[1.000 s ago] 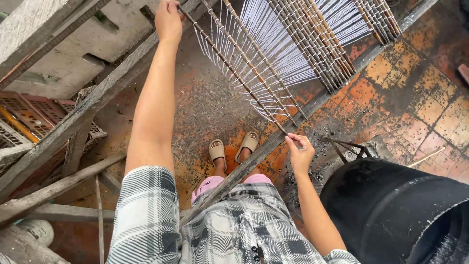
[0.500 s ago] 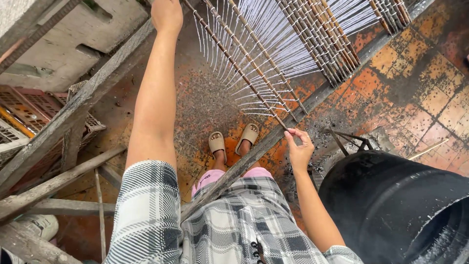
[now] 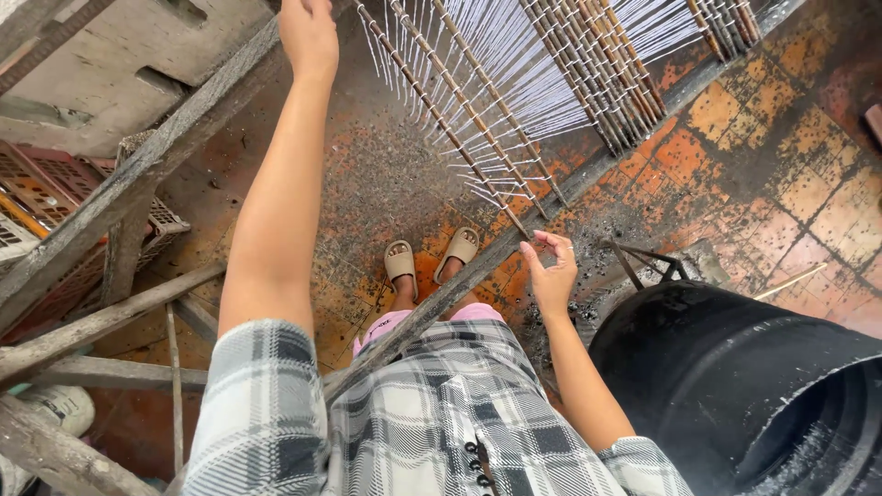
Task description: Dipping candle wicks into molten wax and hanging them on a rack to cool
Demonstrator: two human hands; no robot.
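Left hand point(image 3: 308, 37) stretched fwd at far rod ends, grip cannot tell. Right hand point(image 3: 551, 276) fingers apart, just below near tip of 1 thread-hung rod point(image 3: 459, 138), steadying rack point(image 3: 551, 83) over tiled floor point(image 3: 735, 156).

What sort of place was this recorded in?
Probably a small home or backyard workshop for drying noodle-like or thread-like strands. White strands hang over thin sticks on a rough wooden frame, above a stained tiled floor, beside a large black drum. The left hand reaches the rack; the right hand is at a stick's end.
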